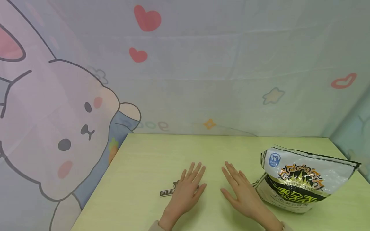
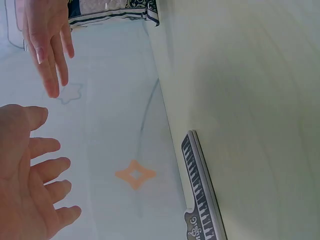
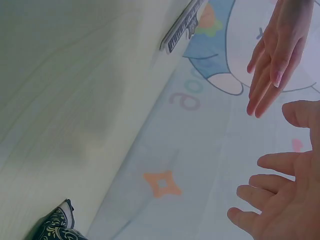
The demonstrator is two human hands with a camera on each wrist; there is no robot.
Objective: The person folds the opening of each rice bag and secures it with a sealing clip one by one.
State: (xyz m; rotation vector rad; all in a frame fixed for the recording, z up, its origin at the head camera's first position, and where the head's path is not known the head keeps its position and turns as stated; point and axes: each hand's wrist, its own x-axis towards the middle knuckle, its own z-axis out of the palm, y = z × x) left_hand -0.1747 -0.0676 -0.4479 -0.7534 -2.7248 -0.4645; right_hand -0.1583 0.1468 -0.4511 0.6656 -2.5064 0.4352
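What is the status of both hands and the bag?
Left hand, right hand: empty, above table. Bag: on table, beside right hand. Keyboard-patterned piece: partly hidden by left hand, head view.

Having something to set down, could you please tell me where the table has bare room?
The table is bare left of the piano-patterned item, and along the table's back edge left of the bag. Crowded: around the bag, near the right hand, and the item, below the left hand.

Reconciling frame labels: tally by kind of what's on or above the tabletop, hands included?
Bag: 1
Keyboard-patterned strip, partly hidden in the head view: 1
Hands: 2 (left hand, right hand)
Total: 4
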